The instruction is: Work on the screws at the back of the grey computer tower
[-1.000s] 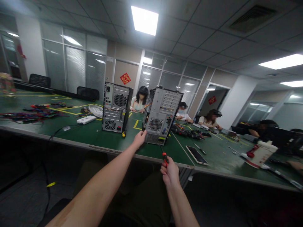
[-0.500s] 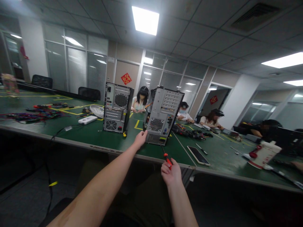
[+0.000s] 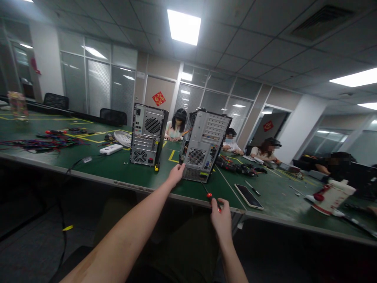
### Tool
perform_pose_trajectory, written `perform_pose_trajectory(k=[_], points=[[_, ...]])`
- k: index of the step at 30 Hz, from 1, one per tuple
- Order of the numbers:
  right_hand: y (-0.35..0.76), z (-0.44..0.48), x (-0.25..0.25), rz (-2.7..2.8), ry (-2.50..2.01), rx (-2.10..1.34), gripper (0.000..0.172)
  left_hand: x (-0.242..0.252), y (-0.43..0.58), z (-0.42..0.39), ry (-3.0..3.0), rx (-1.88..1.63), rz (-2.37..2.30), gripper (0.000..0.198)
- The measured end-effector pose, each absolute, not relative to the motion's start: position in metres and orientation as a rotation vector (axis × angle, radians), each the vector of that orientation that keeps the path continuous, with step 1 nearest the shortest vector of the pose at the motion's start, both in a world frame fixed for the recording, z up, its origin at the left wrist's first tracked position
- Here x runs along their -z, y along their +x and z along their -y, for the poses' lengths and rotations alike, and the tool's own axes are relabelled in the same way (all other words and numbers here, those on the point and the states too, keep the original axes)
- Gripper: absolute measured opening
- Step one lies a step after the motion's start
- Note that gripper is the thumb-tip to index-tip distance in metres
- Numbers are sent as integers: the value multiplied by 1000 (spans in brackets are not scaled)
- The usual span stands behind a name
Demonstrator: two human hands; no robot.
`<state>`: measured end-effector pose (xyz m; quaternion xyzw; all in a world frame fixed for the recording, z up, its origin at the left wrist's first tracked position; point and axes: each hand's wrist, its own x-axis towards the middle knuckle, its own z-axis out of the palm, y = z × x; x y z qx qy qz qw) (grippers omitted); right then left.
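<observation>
My left hand [image 3: 176, 175] grips the lower left edge of a grey computer case [image 3: 198, 135], which stands upright with its back panel toward me. Some of its fingers are hidden. Lower and to the right, my right hand [image 3: 222, 217] is closed on the handle of a red and black screwdriver [image 3: 209, 195]. The screwdriver's shaft points up and left toward the bottom edge of the case, and whether its tip touches anything I cannot tell. A second computer case [image 3: 146, 135] stands to the left, with a yellow-ended tool [image 3: 156, 167] beside its base.
A phone [image 3: 249, 196] and a thin metal tool [image 3: 252, 188] lie right on the green table [image 3: 112, 173]. Bundled cables [image 3: 240, 167] lie behind them. A white cup [image 3: 332, 198] stands farther right. Loose wires [image 3: 44, 143] and a power strip [image 3: 111, 149] lie left. Several people sit across.
My right hand has shifted slightly right and down with the screwdriver, and its fingers have changed position on the handle. My left hand stays at the case. The view has shifted a little.
</observation>
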<state>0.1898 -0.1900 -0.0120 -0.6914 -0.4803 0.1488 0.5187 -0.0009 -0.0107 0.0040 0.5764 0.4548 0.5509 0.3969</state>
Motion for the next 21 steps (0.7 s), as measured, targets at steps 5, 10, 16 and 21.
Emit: perform_pose_trajectory(k=[5, 10, 16, 21], points=[[182, 198, 6, 1560, -1792, 6, 21, -1, 1, 5, 1506, -1448, -1196, 49], [188, 196, -4, 1913, -2024, 488, 20, -2, 1, 7, 1489, -1419, -1184, 48], [200, 189, -25, 2050, -2075, 646, 24, -6, -1, 12, 1502, -1410, -1195, 46], [191, 188, -27, 1851, -2039, 268, 19, -7, 0, 13, 1495, -1414, -1193, 47]])
